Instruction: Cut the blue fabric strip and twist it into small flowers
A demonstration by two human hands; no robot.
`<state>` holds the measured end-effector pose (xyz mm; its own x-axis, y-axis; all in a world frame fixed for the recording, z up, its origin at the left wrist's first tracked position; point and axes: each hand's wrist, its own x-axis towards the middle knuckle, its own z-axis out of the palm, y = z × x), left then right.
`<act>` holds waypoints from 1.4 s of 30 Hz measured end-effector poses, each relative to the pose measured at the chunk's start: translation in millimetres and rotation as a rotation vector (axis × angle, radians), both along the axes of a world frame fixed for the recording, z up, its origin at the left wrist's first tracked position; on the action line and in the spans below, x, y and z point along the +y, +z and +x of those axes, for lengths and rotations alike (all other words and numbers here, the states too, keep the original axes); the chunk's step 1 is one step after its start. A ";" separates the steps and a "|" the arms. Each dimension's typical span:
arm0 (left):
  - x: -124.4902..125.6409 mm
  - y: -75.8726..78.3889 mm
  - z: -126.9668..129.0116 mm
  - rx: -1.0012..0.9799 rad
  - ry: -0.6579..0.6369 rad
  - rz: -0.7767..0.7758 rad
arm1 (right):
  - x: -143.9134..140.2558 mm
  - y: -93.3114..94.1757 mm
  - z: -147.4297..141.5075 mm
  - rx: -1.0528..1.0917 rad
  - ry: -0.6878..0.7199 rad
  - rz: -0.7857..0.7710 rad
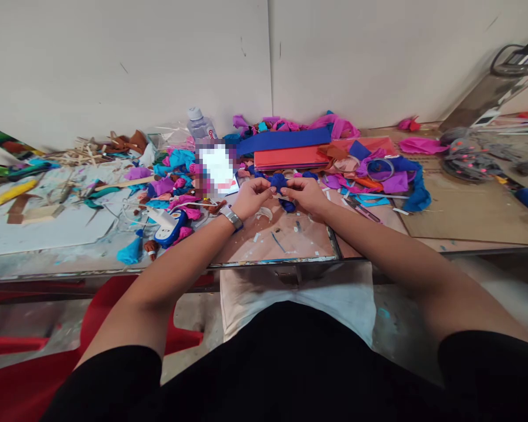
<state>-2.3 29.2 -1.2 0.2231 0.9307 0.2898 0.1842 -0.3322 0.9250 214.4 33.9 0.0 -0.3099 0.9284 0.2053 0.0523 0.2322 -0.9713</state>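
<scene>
Between my two hands, just above the table (229,252), is a crumpled dark blue piece of what looks like crepe paper (278,181). My left hand (251,198), with a metal watch on the wrist, pinches its left side with thumb and fingers. On its right side, the fingers of my right hand (310,196) are closed on the same piece. A second dark blue wad (287,205) lies right below, near the right fingertips. A whitish ring-shaped scrap (264,214) rests closer to me, among small clippings.
Behind my hands lie red sheets (290,158) and a long blue strip (286,140). A lit phone (222,170) leans before a bottle (201,124). Leftward are a power strip (171,225) and many paper scraps; rightward, a tape roll (381,170) and cardboard (475,211).
</scene>
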 end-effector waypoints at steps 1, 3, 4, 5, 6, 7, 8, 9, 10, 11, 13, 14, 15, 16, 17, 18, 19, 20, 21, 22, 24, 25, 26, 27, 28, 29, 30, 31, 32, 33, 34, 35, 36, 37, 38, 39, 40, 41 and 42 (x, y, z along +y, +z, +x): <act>-0.8 1.1 0.3 -0.004 -0.005 -0.009 | -0.4 0.5 0.1 -0.010 -0.010 0.005; -2.9 3.4 1.0 0.014 -0.027 -0.027 | -1.2 1.4 0.4 -0.023 -0.020 0.017; -3.8 4.5 1.3 0.029 -0.035 -0.032 | -1.6 1.7 0.5 -0.023 -0.018 0.021; -4.6 5.6 1.5 0.044 -0.037 -0.035 | -2.0 2.0 0.6 -0.021 -0.013 0.020; -5.2 6.6 1.5 0.056 -0.033 -0.037 | -2.4 2.1 0.5 -0.017 -0.009 0.015; -5.5 7.3 1.3 0.064 -0.026 -0.038 | -2.8 2.2 0.3 -0.012 -0.006 0.006; -5.5 7.9 1.1 0.067 -0.016 -0.038 | -3.1 2.2 0.0 -0.004 -0.006 0.000; -5.4 8.1 0.9 0.071 -0.011 -0.038 | -3.4 2.1 -0.4 0.003 -0.006 -0.004; -5.1 8.0 0.7 0.076 -0.012 -0.038 | -3.6 2.1 -0.8 0.007 -0.006 -0.003; -4.8 7.6 0.6 0.083 -0.020 -0.037 | -3.6 2.2 -1.2 0.007 -0.004 0.001; -4.2 5.9 0.8 0.092 -0.051 -0.039 | -3.3 2.7 -1.5 -0.012 0.006 0.011; -4.1 4.8 1.1 0.095 -0.068 -0.042 | -3.0 3.0 -1.4 -0.024 0.009 0.013; -4.0 3.6 1.3 0.098 -0.081 -0.043 | -2.6 3.4 -1.0 -0.032 0.010 0.013; -4.0 2.6 1.4 0.101 -0.086 -0.042 | -2.1 3.8 -0.6 -0.039 0.011 0.014; -4.1 2.0 1.4 0.103 -0.084 -0.038 | -1.5 4.0 -0.1 -0.043 0.012 0.015; -4.3 1.7 1.1 0.104 -0.075 -0.032 | -1.0 3.9 0.5 -0.045 0.010 0.018; -4.4 1.8 0.6 0.105 -0.063 -0.024 | -0.5 3.6 0.9 -0.047 0.006 0.019; -4.5 2.4 0.0 0.109 -0.052 -0.015 | -0.2 3.1 1.3 -0.049 0.006 0.019; -4.6 3.3 -0.7 0.115 -0.042 -0.007 | 0.0 2.4 1.4 -0.047 0.007 0.018; -4.5 4.3 -1.4 0.119 -0.035 -0.001 | -0.1 1.8 1.3 -0.040 0.011 0.016; -3.9 6.3 -2.6 0.124 -0.032 0.002 | -0.7 1.0 0.8 -0.023 0.015 0.014; -3.6 7.0 -2.9 0.123 -0.037 -0.002 | -1.2 1.1 0.5 -0.016 0.014 0.014; -3.3 7.4 -3.2 0.119 -0.043 -0.008 | -1.5 1.4 0.3 -0.012 0.010 0.014; -3.2 7.5 -3.3 0.117 -0.051 -0.016 | -1.7 1.9 0.2 -0.013 0.007 0.015; -3.2 7.4 -3.3 0.120 -0.059 -0.024 | -1.7 2.5 0.3 -0.020 0.006 0.018; -3.4 7.1 -3.3 0.126 -0.066 -0.030 | -1.5 3.0 0.6 -0.029 0.007 0.022; -3.8 6.8 -3.2 0.131 -0.069 -0.033 | -1.0 3.2 1.0 -0.038 0.008 0.028; -4.3 6.4 -3.1 0.133 -0.070 -0.035 | -0.4 3.2 1.5 -0.048 0.009 0.034; -4.7 5.9 -3.0 0.130 -0.070 -0.037 | 0.2 3.0 1.9 -0.055 0.007 0.041; -5.1 5.4 -2.9 0.122 -0.071 -0.040 | 0.7 2.4 2.1 -0.059 0.003 0.045; -5.2 4.8 -2.9 0.111 -0.074 -0.046 | 1.1 1.8 2.2 -0.059 0.000 0.047; -5.1 4.2 -2.8 0.099 -0.076 -0.053 | 1.2 1.0 2.2 -0.057 0.000 0.046; -4.8 3.6 -2.8 0.091 -0.078 -0.060 | 1.0 0.3 2.0 -0.053 0.003 0.044; -4.4 3.1 -2.8 0.086 -0.078 -0.066 | 0.6 -0.2 1.6 -0.048 0.007 0.039; -4.0 2.7 -2.7 0.085 -0.076 -0.069 | 0.1 -0.7 1.2 -0.042 0.009 0.034; -3.7 2.5 -2.6 0.089 -0.073 -0.069 | -0.5 -1.0 0.8 -0.036 0.010 0.029; -3.7 2.7 -2.4 0.102 -0.068 -0.060 | -1.0 -1.1 0.5 -0.030 0.009 0.025; -4.2 3.2 -2.2 0.129 -0.059 -0.038 | -1.5 -1.1 0.2 -0.021 0.002 0.022; -5.0 4.1 -1.9 0.173 -0.043 0.001 | -1.7 -0.9 0.1 -0.015 -0.002 0.017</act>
